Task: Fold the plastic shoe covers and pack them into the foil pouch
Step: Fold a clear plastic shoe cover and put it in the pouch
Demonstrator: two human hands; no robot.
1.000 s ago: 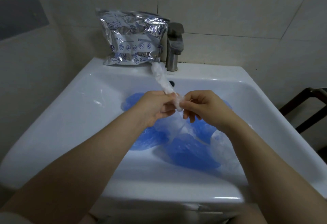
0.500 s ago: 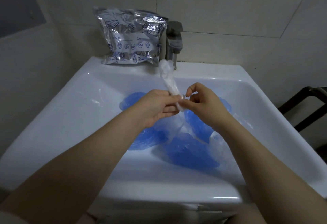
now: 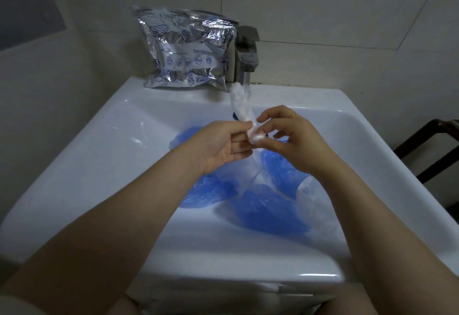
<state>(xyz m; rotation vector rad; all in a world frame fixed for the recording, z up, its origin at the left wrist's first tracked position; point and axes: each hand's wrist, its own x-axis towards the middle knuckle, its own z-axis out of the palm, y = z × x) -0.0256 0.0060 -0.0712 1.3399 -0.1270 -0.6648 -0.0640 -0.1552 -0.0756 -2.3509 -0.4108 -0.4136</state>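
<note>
A white translucent shoe cover [image 3: 242, 104], twisted into a narrow strip, stands up above the basin. Its lower end is rolled into a small wad between my hands. My left hand [image 3: 223, 144] holds that strip with its fingers, and my right hand [image 3: 289, 138] pinches the rolled end. Several blue shoe covers [image 3: 268, 205] lie crumpled in the basin below my hands, with a clear white one [image 3: 314, 205] at their right. The silver foil pouch [image 3: 186, 50] leans against the wall at the back of the sink, left of the tap.
The white sink [image 3: 106, 165] fills the middle of the view. A grey metal tap [image 3: 247, 53] stands at its back rim, right behind the raised strip. Tiled walls close in at the back and left. A dark wooden frame [image 3: 432, 148] stands to the right.
The strip's free end swung rightwards, from the pouch's corner to in front of the tap. My right hand's fingers have spread out more around the rolled end.
</note>
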